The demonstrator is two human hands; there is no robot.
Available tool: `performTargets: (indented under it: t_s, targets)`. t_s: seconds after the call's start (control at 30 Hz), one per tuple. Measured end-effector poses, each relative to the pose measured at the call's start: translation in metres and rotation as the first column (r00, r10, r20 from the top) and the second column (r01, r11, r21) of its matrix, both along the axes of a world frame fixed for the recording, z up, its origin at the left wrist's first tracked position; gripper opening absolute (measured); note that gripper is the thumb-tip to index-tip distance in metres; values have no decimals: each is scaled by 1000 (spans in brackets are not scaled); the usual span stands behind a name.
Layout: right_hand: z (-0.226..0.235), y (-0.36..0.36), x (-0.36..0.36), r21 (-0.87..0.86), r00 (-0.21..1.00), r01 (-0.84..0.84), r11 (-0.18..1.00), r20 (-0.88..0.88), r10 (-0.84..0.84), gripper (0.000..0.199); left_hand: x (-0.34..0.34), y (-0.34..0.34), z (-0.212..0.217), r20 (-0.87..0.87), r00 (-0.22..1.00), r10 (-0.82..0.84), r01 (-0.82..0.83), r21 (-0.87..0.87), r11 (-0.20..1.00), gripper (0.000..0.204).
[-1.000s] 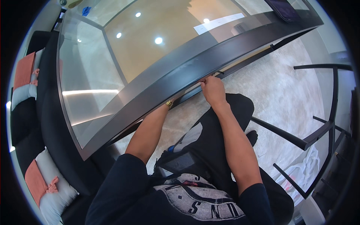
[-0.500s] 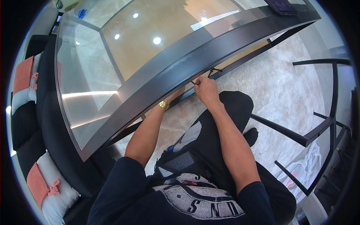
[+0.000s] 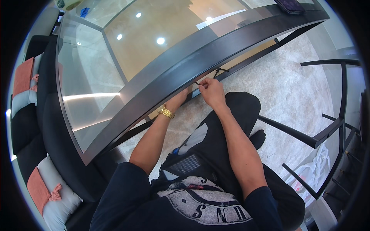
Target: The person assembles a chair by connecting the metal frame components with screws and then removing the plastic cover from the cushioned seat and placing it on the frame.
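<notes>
I sit at a glass-topped table whose black frame runs diagonally across the view. My right hand is at the frame's near edge, its fingers pinched on a thin black strap that sticks out from under the rim. A second bit of thin black strap shows just beyond it under the frame. My left hand reaches under the same edge beside the right hand, with its fingers hidden by the frame. A gold watch is on that wrist.
Black seats with grey and orange cushions line the left side. A black metal chair frame stands at the right, with a white plastic bag below it. A dark flat device lies on the far glass. Pale carpet covers the floor.
My right hand slid a little to the left along the table edge and its fingers closed on the thin strap. The left hand stayed under the rim.
</notes>
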State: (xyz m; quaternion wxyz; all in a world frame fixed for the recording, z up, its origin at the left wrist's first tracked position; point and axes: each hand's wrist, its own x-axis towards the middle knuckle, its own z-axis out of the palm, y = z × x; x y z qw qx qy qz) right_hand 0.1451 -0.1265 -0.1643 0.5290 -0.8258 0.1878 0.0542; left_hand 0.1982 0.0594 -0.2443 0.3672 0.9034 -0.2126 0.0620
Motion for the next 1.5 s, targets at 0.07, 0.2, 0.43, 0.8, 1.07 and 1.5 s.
performTargets:
  t_s: [0.07, 0.2, 0.43, 0.8, 1.07, 1.5]
  targets:
    - [0, 1, 0, 17, 1000, 10, 1000, 0, -10, 17, -2, -4, 12, 23, 1000, 0, 0, 1, 1000, 10]
    - [-7, 2, 0, 68, 999, 32, 997, 5, -32, 18, -4, -6, 30, 99, 995, -25, 26, -13, 1000, 8]
    - [-20, 3, 1, 164, 992, 34, 986, 115, -53, 12, -22, -19, 47, 11, 996, -90, 90, -89, 992, 5]
    - [-22, 2, 4, 190, 996, 9, 982, 85, -26, 18, 4, 19, -35, -305, 952, 10, -106, -299, 948, 10]
    - [-31, -15, 9, 259, 986, 136, 956, 57, -156, 19, 13, 15, -33, -49, 996, 69, -67, 41, 997, 25]
    - [-18, -20, 1, 56, 983, 181, 982, -2, -182, 18, 54, -40, 11, -150, 986, -68, 111, 301, 947, 18]
